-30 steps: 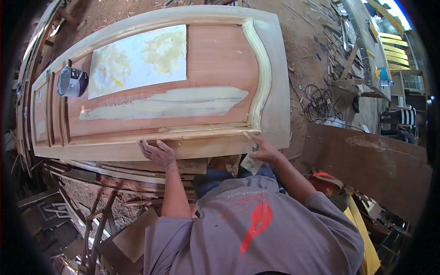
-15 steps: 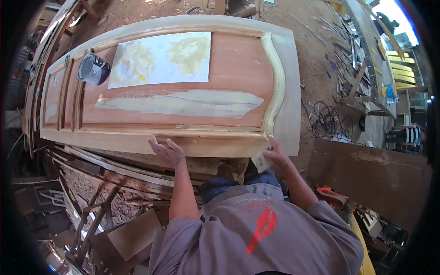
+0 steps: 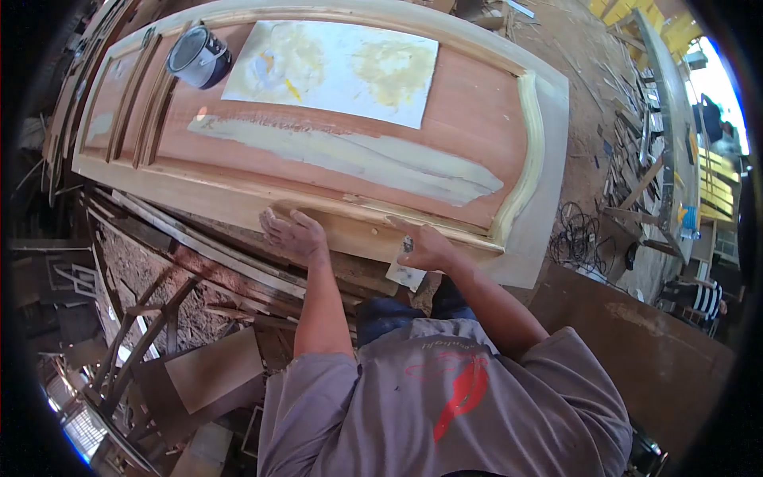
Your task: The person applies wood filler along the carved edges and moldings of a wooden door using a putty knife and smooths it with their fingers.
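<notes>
A wooden panel door (image 3: 350, 237) lies flat in front of me, with a pale band of filler (image 3: 358, 157) smeared along its reddish panel. At the door's near edge, my left hand (image 3: 294, 236) is open, palm up and dusty, its fingers loosely bent and apart with nothing in them. My right hand (image 3: 427, 248) grips a whitish flat putty scraper (image 3: 406, 275) that hangs below the palm. Its index finger reaches toward the near moulding (image 3: 429, 222); whether it touches the wood I cannot tell.
On the door stand a paint can (image 3: 199, 57) and a white board (image 3: 334, 67) smeared with yellowish filler. Timber strips (image 3: 203, 246) lie below its left side. A brown board (image 3: 628, 342) is at the right, near tangled black cable (image 3: 580, 238). Another person (image 3: 699, 298) shows at far right.
My right hand, with the scraper, has moved left along the door's near edge, closer to my left hand. The view has turned, so the door appears tilted and shifted right.
</notes>
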Action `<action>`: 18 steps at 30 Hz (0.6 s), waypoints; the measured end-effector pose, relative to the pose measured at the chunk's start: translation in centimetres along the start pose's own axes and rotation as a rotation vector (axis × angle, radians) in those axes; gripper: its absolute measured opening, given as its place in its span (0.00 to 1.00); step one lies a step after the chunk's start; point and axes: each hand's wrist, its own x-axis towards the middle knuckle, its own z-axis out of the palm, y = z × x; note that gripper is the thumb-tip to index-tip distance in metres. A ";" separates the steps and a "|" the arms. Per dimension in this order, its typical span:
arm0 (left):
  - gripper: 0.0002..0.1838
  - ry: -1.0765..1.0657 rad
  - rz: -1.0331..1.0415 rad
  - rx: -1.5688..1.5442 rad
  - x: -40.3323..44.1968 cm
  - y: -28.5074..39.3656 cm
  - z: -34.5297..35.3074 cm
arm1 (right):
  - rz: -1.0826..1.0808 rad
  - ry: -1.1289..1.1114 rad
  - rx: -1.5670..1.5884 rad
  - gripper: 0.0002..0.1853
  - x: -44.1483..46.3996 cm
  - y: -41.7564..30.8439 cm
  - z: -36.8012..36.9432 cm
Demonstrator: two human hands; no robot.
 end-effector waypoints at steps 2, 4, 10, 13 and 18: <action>0.31 0.022 0.003 -0.016 0.2 -0.1 0.3 | -0.039 0.074 -0.027 0.52 0.9 1.0 0.6; 0.30 0.026 0.010 -0.009 0.2 0.0 0.4 | -0.064 0.054 -0.039 0.51 1.5 1.1 0.5; 0.30 0.020 0.039 0.008 0.5 -0.1 0.1 | -0.056 -0.005 -0.197 0.54 2.4 1.0 1.0; 0.30 0.036 0.053 -0.011 0.5 -0.2 0.4 | 0.052 -0.081 -0.365 0.55 2.3 -1.8 0.0; 0.30 0.027 0.027 0.010 0.4 0.4 -0.1 | 0.152 -0.134 -0.566 0.56 2.1 -3.2 -0.6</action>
